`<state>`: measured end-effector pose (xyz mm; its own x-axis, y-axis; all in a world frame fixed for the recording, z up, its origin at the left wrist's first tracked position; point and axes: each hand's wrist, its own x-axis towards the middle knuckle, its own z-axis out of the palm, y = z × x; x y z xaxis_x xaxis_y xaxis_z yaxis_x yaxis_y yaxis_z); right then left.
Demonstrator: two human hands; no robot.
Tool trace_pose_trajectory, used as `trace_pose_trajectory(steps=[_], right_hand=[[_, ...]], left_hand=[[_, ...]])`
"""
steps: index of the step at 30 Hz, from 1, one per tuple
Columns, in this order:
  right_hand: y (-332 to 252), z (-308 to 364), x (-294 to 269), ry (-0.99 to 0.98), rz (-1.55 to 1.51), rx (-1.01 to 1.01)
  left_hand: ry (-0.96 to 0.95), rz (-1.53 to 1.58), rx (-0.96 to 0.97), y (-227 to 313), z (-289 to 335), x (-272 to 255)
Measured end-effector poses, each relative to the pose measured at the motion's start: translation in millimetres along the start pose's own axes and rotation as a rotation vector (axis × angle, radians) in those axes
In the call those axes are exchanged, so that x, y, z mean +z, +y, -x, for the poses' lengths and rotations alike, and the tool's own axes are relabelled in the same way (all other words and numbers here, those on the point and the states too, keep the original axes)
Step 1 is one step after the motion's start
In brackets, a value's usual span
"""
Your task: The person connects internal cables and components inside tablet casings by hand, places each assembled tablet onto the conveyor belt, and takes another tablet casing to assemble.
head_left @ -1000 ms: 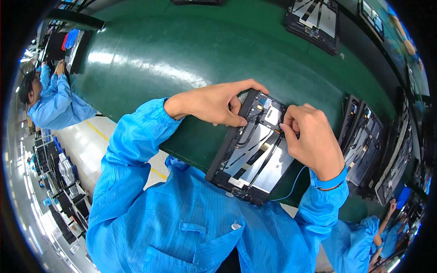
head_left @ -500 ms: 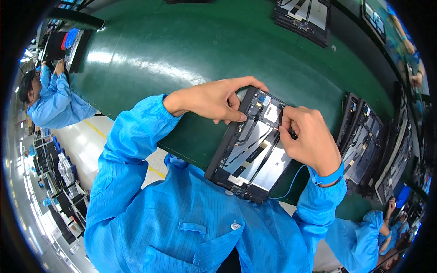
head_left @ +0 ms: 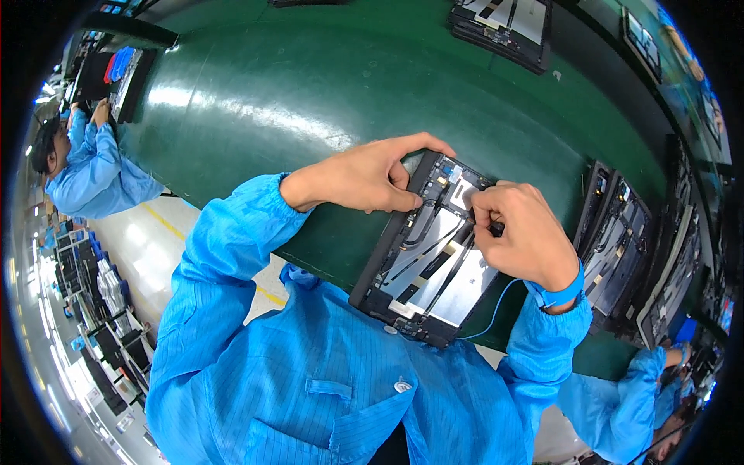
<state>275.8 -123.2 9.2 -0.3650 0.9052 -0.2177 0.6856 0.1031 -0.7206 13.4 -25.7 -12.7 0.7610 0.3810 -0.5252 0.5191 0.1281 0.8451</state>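
An opened tablet (head_left: 439, 266) lies slanted at the green bench's near edge, its black frame, silver-white inner plate and dark flat cables exposed. My left hand (head_left: 364, 174) grips its far left corner, the thumb on the left edge and the index finger reaching over the top. Over the tablet's upper right part, my right hand (head_left: 523, 232) is closed in a pinch, its fingertips down at the inner parts near the cables. Whatever those fingertips hold is hidden. A blue wrist strap (head_left: 559, 293) circles my right wrist, and its thin blue cord (head_left: 496, 311) runs down beside the tablet.
Several opened tablets (head_left: 616, 244) stand in a leaning row at the right. Another stack of opened tablets (head_left: 502, 35) lies at the far side of the green bench (head_left: 256, 77). A co-worker in blue (head_left: 101, 167) sits at the left, and another person's blue sleeve (head_left: 612, 411) shows lower right.
My right hand has shifted slightly left over the tablet, its fingers still pinched. My left hand keeps its hold at the corner. The co-worker at lower right has moved an arm.
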Motion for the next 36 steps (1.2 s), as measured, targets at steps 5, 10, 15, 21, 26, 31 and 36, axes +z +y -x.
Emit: trace_pose_trajectory(steps=[5, 10, 15, 21, 26, 31, 36], right_hand=[[-3, 11, 3, -0.057, -0.028, -0.023], [6, 21, 6, -0.032, -0.139, -0.028], [11, 26, 11, 0.104, -0.224, -0.061], [14, 28, 20, 0.128, -0.153, -0.13], [10, 31, 24, 0.126, -0.108, -0.119], [12, 35, 28, 0.201, -0.099, -0.152], [8, 43, 31, 0.272, -0.034, -0.178]], left_hand=[[0.119, 0.031, 0.06, -10, 6, 13], [0.262, 0.055, 0.088, -11, 17, 32], [0.526, -0.031, 0.203, -38, 20, 64], [0.786, -0.468, 0.618, -50, 15, 78], [0.863, -0.704, 0.654, -43, 15, 87], [0.841, -0.874, 0.605, -38, 20, 90], [0.785, -0.878, 0.619, -32, 20, 87]])
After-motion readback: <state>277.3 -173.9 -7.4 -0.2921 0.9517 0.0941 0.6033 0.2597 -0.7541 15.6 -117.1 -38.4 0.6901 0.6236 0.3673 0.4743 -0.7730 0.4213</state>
